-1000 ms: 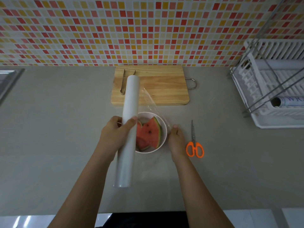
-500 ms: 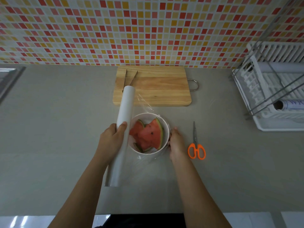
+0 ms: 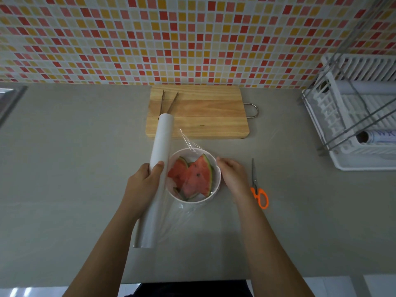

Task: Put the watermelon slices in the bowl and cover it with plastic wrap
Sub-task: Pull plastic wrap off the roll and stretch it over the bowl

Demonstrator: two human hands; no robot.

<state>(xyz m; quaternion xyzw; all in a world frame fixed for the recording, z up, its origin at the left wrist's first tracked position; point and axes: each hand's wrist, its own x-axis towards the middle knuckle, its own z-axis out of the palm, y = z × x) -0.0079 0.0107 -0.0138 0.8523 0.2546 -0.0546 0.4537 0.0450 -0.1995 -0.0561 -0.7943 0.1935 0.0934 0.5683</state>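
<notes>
Centrally, on a grey matte tabletop (image 3: pixel 64 146): round white bowl (image 3: pixel 215 185) with red, green-rinded watermelon slices (image 3: pixel 192 179) inside. Sheet of clear plastic wrap (image 3: pixel 188 142) stretched over the bowl's top, creased at the far rim and draping loose onto the tabletop at the near side.

Left hand (image 3: pixel 143 185) wrapped around a long white roll of plastic wrap (image 3: pixel 158 159), thumb pressed across its front; roll tilted, just left of the bowl, far end over the near-left corner of a rectangular pale wooden cutting board (image 3: pixel 203 116). Right hand (image 3: pixel 232 176) at the bowl's right side, fingers curled against the rim, pressing the wrap's edge there; hard to tell whether pinching or only pressing.

Metal tongs (image 3: pixel 169 101) on the cutting board's left part, partly hidden by the roll's end. Metal loop handle on the board's right edge. Orange-handled scissors (image 3: pixel 257 187) flat on the tabletop just right of the right hand, blades pointing away.

Far right: white plastic dish rack (image 3: pixel 351 133) with grey wire frame, holding a printed roll. Behind, a wall of small red, orange, yellow and white mosaic tiles (image 3: pixel 171 39).
</notes>
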